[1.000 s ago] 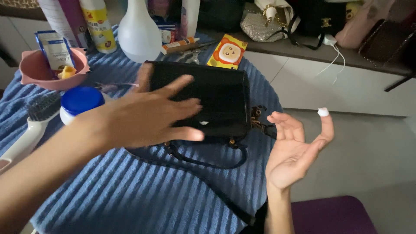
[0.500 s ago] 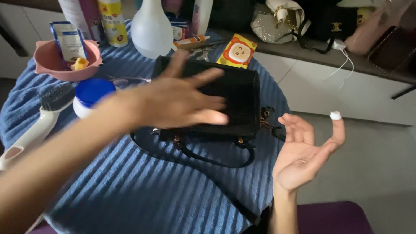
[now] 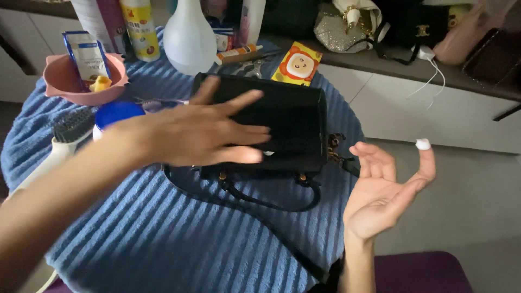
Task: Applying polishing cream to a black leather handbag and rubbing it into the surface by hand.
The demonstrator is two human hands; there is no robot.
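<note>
Black leather is seen under the left hand [image 3: 203, 133], which is spread flat with all 5 fingers fanned wide over the black handbag [image 3: 282, 116]; nothing is gripped, and whether the palm presses on the flap or hovers just above it cannot be told. The handbag is laid flat near the middle of the round table, on a blue ribbed towel [image 3: 163, 239], with its long black strap [image 3: 260, 203] looped toward the near edge.

The right hand [image 3: 380, 198] is held palm up, off the table's right edge and apart from the bag, with the fingers loosely opened. Nothing is grasped, but a dab of white cream [image 3: 423, 144] is carried on 1 raised fingertip.

Left of the bag, a jar with a blue lid [image 3: 115, 114] and a white hairbrush [image 3: 57, 146] are placed close together. A pink bowl [image 3: 65, 89] with a small blue-and-white packet in it is set further back. A white spray bottle [image 3: 189, 40] stands behind the handbag, and a yellow packet [image 3: 297, 64] lies near the far right corner.
</note>
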